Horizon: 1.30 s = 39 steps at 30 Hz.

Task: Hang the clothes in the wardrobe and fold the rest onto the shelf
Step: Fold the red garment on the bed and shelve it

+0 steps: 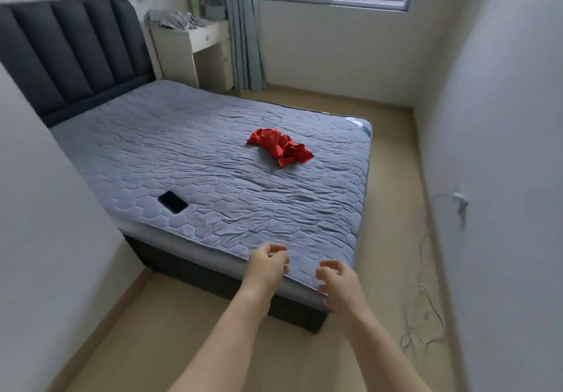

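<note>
While empty — two hands, one garment

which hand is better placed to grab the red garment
Left, probably: the left hand is empty and nearly in line with the red garment on the bed; the right hand, also empty, is further to the side.

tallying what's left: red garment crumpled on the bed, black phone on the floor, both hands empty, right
One slip: the head view shows the black phone on the bed, not the floor. The red garment is crumpled there too, and the left hand and right hand are empty.
</note>
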### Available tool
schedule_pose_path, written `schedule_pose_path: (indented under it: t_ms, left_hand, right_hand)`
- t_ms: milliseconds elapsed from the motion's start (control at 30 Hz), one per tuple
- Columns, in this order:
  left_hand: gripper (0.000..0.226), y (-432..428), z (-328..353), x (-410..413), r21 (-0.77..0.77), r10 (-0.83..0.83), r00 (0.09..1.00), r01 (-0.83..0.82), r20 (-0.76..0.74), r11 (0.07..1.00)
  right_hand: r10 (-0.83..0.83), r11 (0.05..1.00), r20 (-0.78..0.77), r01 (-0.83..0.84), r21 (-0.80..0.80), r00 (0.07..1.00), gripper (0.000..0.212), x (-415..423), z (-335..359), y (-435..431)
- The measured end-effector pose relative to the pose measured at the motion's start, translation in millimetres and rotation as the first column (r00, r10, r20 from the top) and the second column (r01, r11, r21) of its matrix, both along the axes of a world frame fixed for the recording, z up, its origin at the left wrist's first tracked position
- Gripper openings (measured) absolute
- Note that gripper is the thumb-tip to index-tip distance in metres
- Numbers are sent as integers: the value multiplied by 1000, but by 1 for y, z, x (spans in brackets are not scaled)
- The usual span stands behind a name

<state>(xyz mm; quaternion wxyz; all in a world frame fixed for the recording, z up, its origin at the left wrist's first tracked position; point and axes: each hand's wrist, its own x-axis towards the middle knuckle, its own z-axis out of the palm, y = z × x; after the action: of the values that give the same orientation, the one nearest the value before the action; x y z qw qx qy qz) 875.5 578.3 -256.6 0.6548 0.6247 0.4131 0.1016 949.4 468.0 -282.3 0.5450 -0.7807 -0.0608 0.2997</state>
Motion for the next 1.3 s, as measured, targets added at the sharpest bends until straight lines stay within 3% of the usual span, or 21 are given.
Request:
schedule_pose_path:
  t_ms: [200,400,667,800,1033,1300]
  left_hand:
    - [11,-11,-5,120,-30,-221,975,220,-22,975]
    - [14,-32,-27,268,-51,-273,962,272,-16,961]
    - [10,-47,-69,484,-59,-152,984,146,-98,987]
    - [11,-39,-68,551,-51,-115,987,110,-109,993]
    - [10,-21,-65,638,-43,-23,992,17,-126,999]
    - [13,16,-60,726,-30,51,988,-56,-143,998]
  right_hand:
    - [-224,974,-61,225,24,973,8,96,-3,-23]
    - [-288,957,-53,289,4,956,7,235,-24,-43]
    - [-195,978,-108,186,-93,975,14,460,-47,-64]
    - [-148,983,-98,136,-122,984,14,532,-41,-62]
    - [-44,986,-121,24,-167,992,8,624,-37,-45]
    - [64,994,-147,-76,-78,987,7,714,-27,-2]
